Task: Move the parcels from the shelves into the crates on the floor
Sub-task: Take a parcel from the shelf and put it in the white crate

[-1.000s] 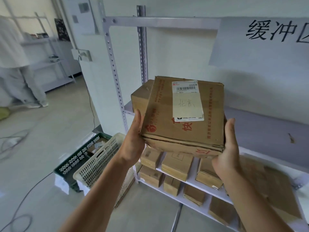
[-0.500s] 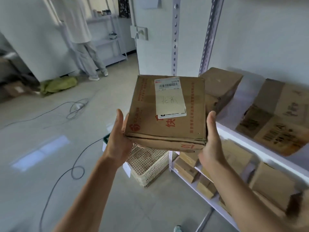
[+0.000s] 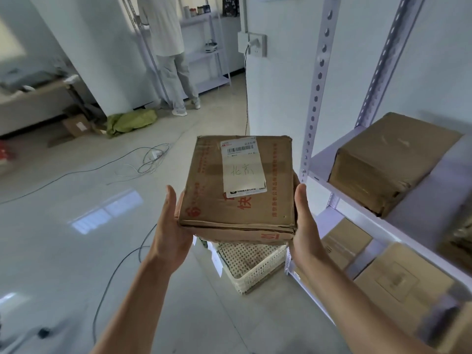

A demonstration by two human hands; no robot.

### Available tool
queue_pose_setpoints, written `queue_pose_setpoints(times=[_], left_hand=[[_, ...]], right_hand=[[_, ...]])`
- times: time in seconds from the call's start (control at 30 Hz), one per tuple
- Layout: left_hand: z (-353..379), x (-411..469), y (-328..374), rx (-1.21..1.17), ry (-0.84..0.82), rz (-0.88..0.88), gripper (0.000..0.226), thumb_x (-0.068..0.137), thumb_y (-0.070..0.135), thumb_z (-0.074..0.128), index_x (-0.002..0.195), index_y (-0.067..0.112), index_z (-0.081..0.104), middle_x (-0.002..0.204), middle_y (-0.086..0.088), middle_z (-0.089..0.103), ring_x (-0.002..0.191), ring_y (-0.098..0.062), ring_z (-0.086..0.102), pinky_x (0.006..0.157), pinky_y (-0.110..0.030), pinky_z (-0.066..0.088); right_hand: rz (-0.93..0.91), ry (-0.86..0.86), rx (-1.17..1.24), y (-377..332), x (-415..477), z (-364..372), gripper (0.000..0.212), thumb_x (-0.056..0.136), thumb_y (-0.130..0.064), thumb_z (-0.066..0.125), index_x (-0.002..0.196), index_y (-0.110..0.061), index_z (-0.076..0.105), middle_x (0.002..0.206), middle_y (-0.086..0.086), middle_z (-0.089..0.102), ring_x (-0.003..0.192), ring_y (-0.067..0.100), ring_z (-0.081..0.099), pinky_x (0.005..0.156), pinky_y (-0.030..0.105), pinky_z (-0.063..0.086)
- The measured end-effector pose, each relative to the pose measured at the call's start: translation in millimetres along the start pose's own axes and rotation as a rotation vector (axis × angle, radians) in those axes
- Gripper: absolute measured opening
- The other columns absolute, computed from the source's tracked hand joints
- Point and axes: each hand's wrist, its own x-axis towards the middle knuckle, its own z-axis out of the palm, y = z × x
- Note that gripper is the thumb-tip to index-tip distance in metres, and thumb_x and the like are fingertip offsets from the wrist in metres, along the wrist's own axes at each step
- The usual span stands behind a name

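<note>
Now left hand (image 3: 171,233), right hand (image 3: 305,233) grip parcel (image 3: 237,198) sides above white crate (image 3: 252,267); interior mostly hidden.

The flat brown cardboard parcel (image 3: 237,200) bears red printed characters and red lines of text near its edges. Its white paper label (image 3: 242,172) carries a black barcode and greenish handwriting. The cream plastic crate (image 3: 255,269) has a dotted lattice of small holes. The pale lilac metal shelf upright (image 3: 318,80) shows a row of dark holes. The bulky taped box (image 3: 388,162) is plain dull brown. A crumpled fabric bag (image 3: 130,121) on the glossy pale grey floor (image 3: 63,264) is yellow-green.
</note>
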Motion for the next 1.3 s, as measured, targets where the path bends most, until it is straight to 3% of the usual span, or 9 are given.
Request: queue_pose_setpoints(times=[0.17,0.37,0.47,0.57,0.63,0.77,0.97,1.17,1.3], left_hand=[[-22,42,-6,0.028,-0.02,-0.016,0.085,0.104,0.075,0.02,0.158,0.018,0.052,0.152,-0.014,0.063,0.144,-0.031,0.058,0.113,-0.046,0.043],[-63,125,-18,0.022,-0.046,-0.108,0.071,0.106,0.069,0.031,0.149,0.022,0.061,0.15,-0.015,0.065,0.14,-0.032,0.061,0.108,-0.046,0.049],[-91,177,-25,0.042,-0.146,-0.175,0.07,0.109,0.065,0.029,0.15,0.017,0.06,0.15,-0.019,0.064,0.139,-0.035,0.062,0.104,-0.041,0.057],[-110,226,-32,0.065,-0.278,-0.272,0.069,0.111,0.059,0.024,0.153,0.015,0.057,0.15,-0.019,0.064,0.141,-0.036,0.06,0.111,-0.049,0.051],[-120,256,-38,0.086,-0.36,-0.346,0.069,0.111,0.058,0.025,0.153,0.015,0.058,0.151,-0.018,0.064,0.143,-0.036,0.059,0.117,-0.055,0.044],[-128,315,-58,0.153,-0.491,-0.438,0.063,0.11,0.054,0.038,0.157,0.014,0.05,0.15,-0.019,0.064,0.141,-0.038,0.06,0.115,-0.053,0.051],[-122,392,-119,0.401,-0.505,-0.582,0.071,0.082,0.072,0.064,0.148,0.047,0.055,0.138,-0.004,0.068,0.136,-0.03,0.058,0.124,-0.062,0.032],[-107,468,-189,0.541,-0.535,-0.743,0.069,0.08,0.064,0.062,0.146,0.047,0.053,0.14,-0.01,0.063,0.133,-0.029,0.057,0.108,-0.052,0.045],[-92,517,-247,0.588,-0.559,-0.803,0.069,0.083,0.049,0.062,0.15,0.048,0.045,0.136,-0.002,0.065,0.129,-0.025,0.058,0.097,-0.046,0.047]], right_hand=[[0.038,0.063,-0.009,26,37,12,0.075,0.094,-0.075,0.034,0.154,-0.033,0.05,0.144,-0.003,0.068,0.134,0.016,0.064,0.109,0.038,0.056],[0.114,0.207,0.001,80,95,30,0.055,0.108,-0.061,0.024,0.152,-0.039,0.051,0.151,0.0,0.062,0.143,0.023,0.056,0.118,0.055,0.044],[0.152,0.286,0.007,110,125,44,0.058,0.106,-0.063,0.028,0.15,-0.036,0.053,0.152,0.007,0.059,0.144,0.027,0.054,0.121,0.058,0.039],[0.218,0.351,0.066,137,148,52,0.056,0.11,-0.062,0.023,0.145,-0.035,0.058,0.146,0.009,0.064,0.139,0.029,0.06,0.114,0.053,0.049],[0.28,0.402,0.107,153,160,53,0.056,0.113,-0.059,0.018,0.14,-0.039,0.063,0.142,0.007,0.069,0.135,0.027,0.064,0.108,0.048,0.054],[0.378,0.535,0.12,190,180,49,0.06,0.106,-0.068,0.023,0.138,-0.042,0.066,0.137,-0.003,0.073,0.133,0.022,0.065,0.114,0.049,0.046],[0.558,0.613,0.156,248,211,17,0.073,0.091,-0.077,0.041,0.152,-0.039,0.054,0.151,-0.006,0.063,0.145,0.019,0.053,0.127,0.053,0.031],[0.75,0.732,0.166,312,253,-35,0.084,0.079,-0.082,0.051,0.149,-0.036,0.057,0.146,-0.007,0.066,0.135,0.018,0.059,0.119,0.05,0.041],[0.844,0.736,0.202,362,276,-73,0.075,0.087,-0.08,0.05,0.151,-0.041,0.053,0.151,-0.006,0.061,0.137,0.019,0.058,0.111,0.058,0.05]])
